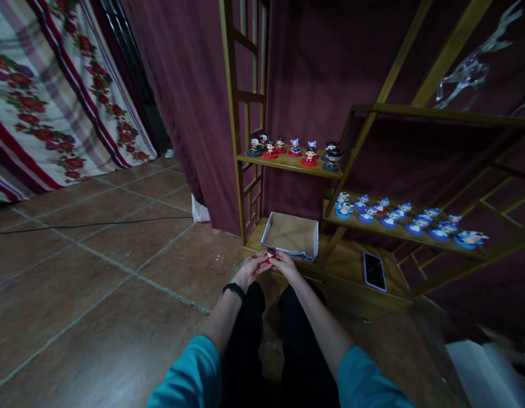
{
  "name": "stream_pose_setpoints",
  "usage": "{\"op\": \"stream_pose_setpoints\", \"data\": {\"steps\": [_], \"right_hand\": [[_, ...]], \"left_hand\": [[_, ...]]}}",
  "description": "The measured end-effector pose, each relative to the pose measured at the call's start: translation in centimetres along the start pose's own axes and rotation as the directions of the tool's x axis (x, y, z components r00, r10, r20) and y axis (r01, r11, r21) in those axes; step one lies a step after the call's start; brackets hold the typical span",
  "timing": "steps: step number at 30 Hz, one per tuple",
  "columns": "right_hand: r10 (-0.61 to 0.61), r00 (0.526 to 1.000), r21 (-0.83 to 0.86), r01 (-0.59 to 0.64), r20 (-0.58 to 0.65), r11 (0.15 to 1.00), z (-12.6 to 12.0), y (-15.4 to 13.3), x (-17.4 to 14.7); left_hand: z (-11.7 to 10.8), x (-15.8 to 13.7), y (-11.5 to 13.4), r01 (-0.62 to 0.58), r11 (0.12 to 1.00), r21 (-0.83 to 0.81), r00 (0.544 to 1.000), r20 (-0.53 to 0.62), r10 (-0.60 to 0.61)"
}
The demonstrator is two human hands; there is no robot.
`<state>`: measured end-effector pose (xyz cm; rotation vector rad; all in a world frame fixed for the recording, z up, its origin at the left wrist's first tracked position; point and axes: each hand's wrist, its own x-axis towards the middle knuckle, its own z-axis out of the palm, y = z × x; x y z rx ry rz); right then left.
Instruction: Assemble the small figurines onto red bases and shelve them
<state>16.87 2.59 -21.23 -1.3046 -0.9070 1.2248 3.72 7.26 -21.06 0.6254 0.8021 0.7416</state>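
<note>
Both hands meet in front of the knees, pinching one small red-based figurine [270, 254] between them: left hand [250, 270] closed on its left side, right hand [284, 265] closed on its right, probably so it can be turned and looked over. Just beyond sits an open cardboard box [291, 234] on the low shelf base. Red-based figurines [294, 149] line the upper shelf, blue ones [398, 218] the shelf to the right, so colours look sorted by level. A phone [374, 271] lies flat at right.
</note>
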Motion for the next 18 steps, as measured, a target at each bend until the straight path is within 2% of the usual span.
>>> {"op": "stream_pose_setpoints", "data": {"steps": [11, 18], "right_hand": [[-0.057, 0.997, 0.063, 0.060, -0.049, 0.996, 0.3, 0.7, 0.5], [-0.092, 0.995, 0.072, 0.090, 0.030, 0.993, 0.0, 1.2, 0.8]], "left_hand": [[0.0, -0.1, 0.0, 0.007, 0.998, 0.061, 1.000, 0.028, -0.008], [0.1, -0.2, -0.2, -0.015, 0.992, 0.125, 1.000, 0.002, 0.015]]}}
